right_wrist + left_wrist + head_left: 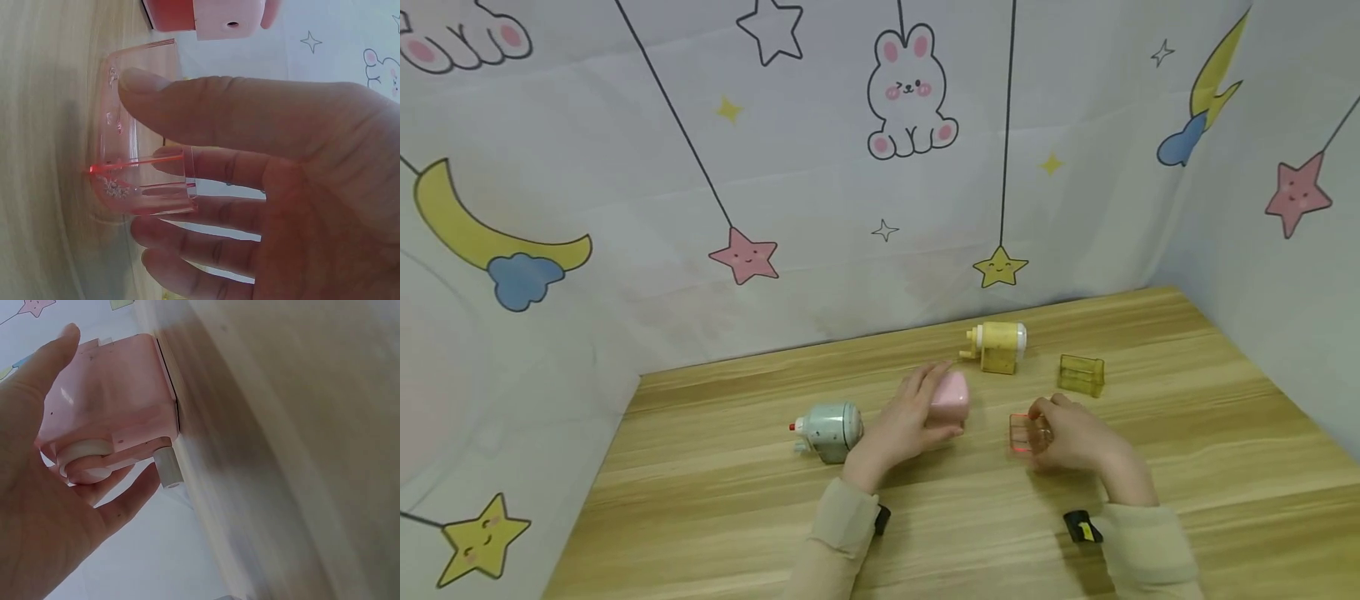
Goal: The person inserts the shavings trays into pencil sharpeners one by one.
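Observation:
My left hand grips the pink pencil sharpener. In the left wrist view the sharpener lies between thumb and fingers, its base close to the tabletop. Its crank handle hangs near the fingertips. To the right, my right hand pinches a clear pink shavings drawer between thumb and fingers, low over the wood. The right wrist view shows the drawer turned with one edge at the table, small flower patterns on its side. The right palm hides nothing of the drawer's near end there.
A mint green pencil sharpener lies left of my left hand. Behind stands a yellow pencil sharpener, with a clear yellow shavings drawer to its right. A patterned cloth hangs along the back of the wooden table.

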### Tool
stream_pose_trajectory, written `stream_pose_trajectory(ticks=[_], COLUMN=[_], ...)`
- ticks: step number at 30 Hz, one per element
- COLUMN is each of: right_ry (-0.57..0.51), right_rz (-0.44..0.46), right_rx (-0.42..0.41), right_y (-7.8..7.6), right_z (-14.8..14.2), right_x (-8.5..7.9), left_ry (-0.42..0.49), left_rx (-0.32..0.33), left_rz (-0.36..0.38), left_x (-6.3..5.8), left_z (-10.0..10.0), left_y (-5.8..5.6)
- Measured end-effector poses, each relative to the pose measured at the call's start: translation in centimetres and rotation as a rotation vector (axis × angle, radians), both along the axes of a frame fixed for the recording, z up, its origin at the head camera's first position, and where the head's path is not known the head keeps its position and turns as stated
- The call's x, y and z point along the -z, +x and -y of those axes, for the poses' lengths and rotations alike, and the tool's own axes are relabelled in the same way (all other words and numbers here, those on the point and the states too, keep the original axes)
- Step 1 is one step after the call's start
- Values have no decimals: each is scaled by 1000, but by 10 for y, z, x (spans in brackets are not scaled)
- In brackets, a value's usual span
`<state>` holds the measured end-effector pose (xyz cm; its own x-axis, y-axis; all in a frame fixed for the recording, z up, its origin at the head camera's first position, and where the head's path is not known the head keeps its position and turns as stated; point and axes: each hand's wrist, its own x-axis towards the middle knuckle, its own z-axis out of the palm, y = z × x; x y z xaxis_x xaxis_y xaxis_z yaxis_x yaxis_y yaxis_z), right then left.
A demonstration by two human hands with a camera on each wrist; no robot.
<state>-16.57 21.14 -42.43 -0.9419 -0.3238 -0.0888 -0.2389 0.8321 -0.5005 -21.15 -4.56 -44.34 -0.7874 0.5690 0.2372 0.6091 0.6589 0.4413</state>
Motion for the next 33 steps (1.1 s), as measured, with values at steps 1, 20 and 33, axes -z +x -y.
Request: stream_pose_trajectory(ticks=[1,20,33], right_ry=[-8,-23,-29], right_rz=[8,-51,-82], right_rx=[-3,-50,-49], right_y=[-1,-8,-11], right_z=[0,0,8], right_x=[0,4,9], left_ry=[-5,-32,-41], left_rx=[-2,-6,-17], left_rz=[-2,-62,-44], left_x=[0,3,0], left_z=[0,-4,-7], left_y=[-1,-4,-4])
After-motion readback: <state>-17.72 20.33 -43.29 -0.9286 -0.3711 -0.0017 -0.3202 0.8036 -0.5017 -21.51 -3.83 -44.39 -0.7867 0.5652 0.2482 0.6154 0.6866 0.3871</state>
